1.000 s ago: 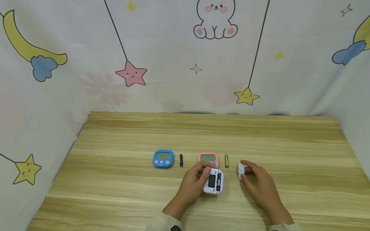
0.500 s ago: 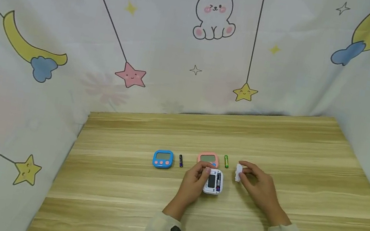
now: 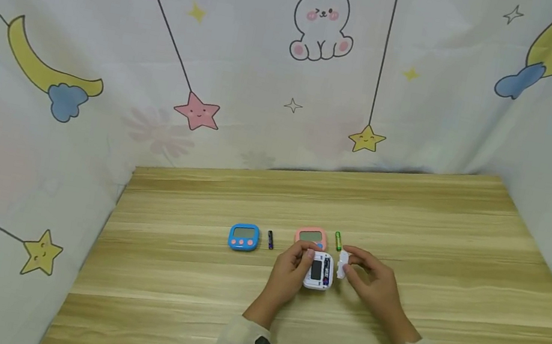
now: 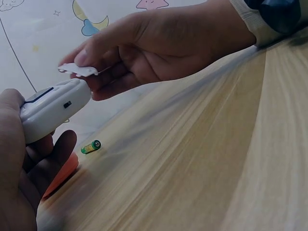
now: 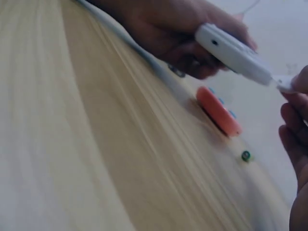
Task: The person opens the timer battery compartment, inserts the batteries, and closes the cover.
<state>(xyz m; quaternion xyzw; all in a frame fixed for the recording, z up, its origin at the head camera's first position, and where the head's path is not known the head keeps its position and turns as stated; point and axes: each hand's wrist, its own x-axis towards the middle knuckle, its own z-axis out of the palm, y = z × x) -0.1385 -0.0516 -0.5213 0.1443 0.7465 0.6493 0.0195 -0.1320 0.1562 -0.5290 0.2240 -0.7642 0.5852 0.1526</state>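
Note:
My left hand (image 3: 289,268) grips a white digital timer (image 3: 309,281) by its left side, back face up, above the table. A dark battery (image 3: 327,270) lies in the open slot along its right side. Between thumb and fingers, my right hand (image 3: 372,282) pinches a small white battery cover (image 3: 342,265) just right of that slot. In the left wrist view the cover (image 4: 79,70) is held close over the timer's (image 4: 57,108) edge, its small tabs showing. The right wrist view has the cover (image 5: 285,83) at the timer's (image 5: 233,53) end.
A pink timer (image 3: 310,235) lies behind the white one, partly hidden by the left hand. Beside it lies a green battery (image 3: 338,241). Farther left are a blue timer (image 3: 244,236) and a dark battery (image 3: 270,240). A patterned cloth (image 3: 249,70) borders the wooden table (image 3: 169,288).
My right hand has moved left with the battery cover, from well apart to right beside the white timer. My left hand and the timer have stayed in place.

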